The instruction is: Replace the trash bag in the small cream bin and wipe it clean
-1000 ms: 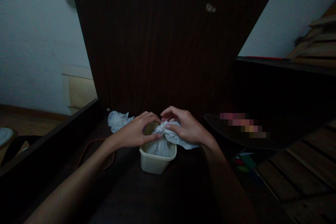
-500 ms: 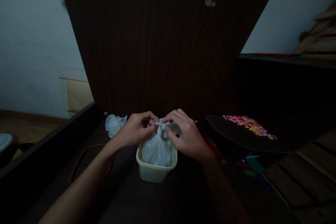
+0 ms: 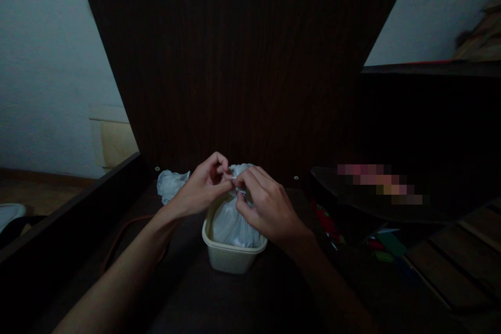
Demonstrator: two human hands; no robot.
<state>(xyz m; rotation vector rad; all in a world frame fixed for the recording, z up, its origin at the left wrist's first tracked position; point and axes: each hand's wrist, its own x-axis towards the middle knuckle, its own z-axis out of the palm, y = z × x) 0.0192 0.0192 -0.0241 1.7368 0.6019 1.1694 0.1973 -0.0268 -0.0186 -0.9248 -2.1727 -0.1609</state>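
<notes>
A small cream plastic basket (image 3: 229, 260) stands on the dark surface in front of me. A white plastic bag (image 3: 229, 224) sits inside it, gathered at the top. My left hand (image 3: 199, 190) and my right hand (image 3: 266, 209) meet just above the basket, and both pinch the twisted neck of the bag between fingers and thumbs. The bag's top is partly hidden by my fingers.
A crumpled white bag (image 3: 170, 184) lies behind my left hand. A tall dark wooden panel (image 3: 242, 62) rises right behind the basket. To the right is a dark tray (image 3: 344, 203) with coloured bits, and wooden slats (image 3: 462, 266). A dark rail (image 3: 66, 214) runs along the left.
My hands have drawn closer together and risen slightly, and the bag's loose top has been gathered into a tight neck. The basket stays in place.
</notes>
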